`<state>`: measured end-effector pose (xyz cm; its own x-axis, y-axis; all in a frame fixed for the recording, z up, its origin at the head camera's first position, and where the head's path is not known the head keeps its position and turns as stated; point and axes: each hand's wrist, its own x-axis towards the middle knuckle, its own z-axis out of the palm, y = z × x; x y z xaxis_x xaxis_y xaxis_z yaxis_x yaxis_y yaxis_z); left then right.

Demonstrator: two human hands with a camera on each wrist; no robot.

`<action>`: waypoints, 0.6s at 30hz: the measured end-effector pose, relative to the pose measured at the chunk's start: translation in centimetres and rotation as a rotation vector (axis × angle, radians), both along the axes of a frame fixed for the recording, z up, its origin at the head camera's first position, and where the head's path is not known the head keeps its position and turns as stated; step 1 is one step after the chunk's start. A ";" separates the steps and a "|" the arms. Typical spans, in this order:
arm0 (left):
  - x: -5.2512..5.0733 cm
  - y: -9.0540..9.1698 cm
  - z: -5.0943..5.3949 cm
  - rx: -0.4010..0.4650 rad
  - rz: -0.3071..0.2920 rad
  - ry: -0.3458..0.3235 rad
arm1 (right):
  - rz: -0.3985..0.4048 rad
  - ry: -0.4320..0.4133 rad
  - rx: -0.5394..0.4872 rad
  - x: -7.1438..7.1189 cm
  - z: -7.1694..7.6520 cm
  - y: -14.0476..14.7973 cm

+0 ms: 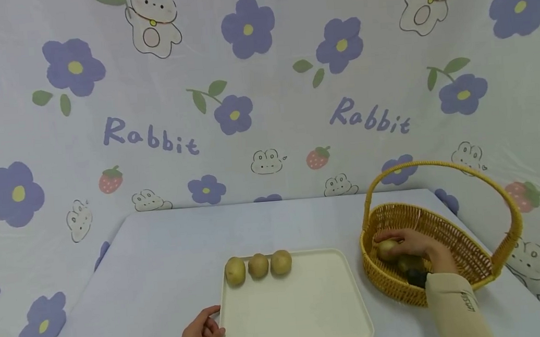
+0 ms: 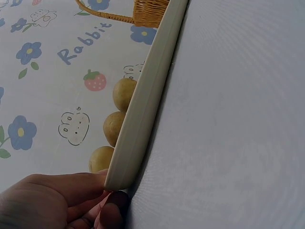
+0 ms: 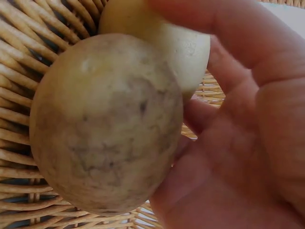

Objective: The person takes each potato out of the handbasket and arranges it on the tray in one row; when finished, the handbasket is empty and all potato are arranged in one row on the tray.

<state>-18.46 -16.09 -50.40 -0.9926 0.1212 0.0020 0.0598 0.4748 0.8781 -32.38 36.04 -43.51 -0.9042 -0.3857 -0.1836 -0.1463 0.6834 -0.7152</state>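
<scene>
Inside the wicker basket (image 1: 448, 229), my right hand (image 1: 414, 244) grips a yellowish potato (image 3: 157, 40), thumb and fingers round it. Nearer the right wrist camera, a second, brown-marked potato (image 3: 107, 129) lies against the basket's woven wall, beside the palm. At the cream tray's (image 1: 294, 313) left edge, my left hand (image 1: 199, 335) holds the rim; its fingertips touch the rim in the left wrist view. Along the tray's far-left side sit three potatoes in a row: a left one (image 1: 235, 271), a middle one (image 1: 258, 266) and a right one (image 1: 281, 262).
The basket stands to the right of the tray, its tall handle (image 1: 443, 164) arching over it. A white cloth (image 1: 163, 259) covers the table. Behind hangs a curtain (image 1: 284, 110) printed with flowers and rabbits.
</scene>
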 end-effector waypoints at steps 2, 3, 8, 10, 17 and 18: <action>0.0 0.0 0.0 -0.006 0.007 -0.002 | 0.015 0.025 0.024 -0.1 0.0 0.0; 0.0 0.0 0.0 -0.009 0.009 -0.002 | 0.020 0.039 0.032 -0.2 0.0 0.0; 0.2 0.1 -0.2 -0.018 0.009 0.028 | -0.059 0.120 0.015 0.3 0.5 0.3; 0.2 0.2 -0.4 -0.011 0.001 0.044 | -0.112 0.137 -0.049 0.7 1.2 0.6; 0.0 0.2 -0.4 -0.010 0.012 0.057 | -0.141 0.139 -0.204 1.6 5.7 -0.3; 0.0 0.1 -0.4 -0.018 0.024 0.057 | -0.120 0.157 -0.199 1.7 6.4 -0.7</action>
<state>-18.48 -15.97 -50.82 -0.9936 0.0984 0.0563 0.0978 0.4925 0.8648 -30.70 35.34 -37.12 -0.9571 -0.2883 0.0310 -0.1922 0.5508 -0.8122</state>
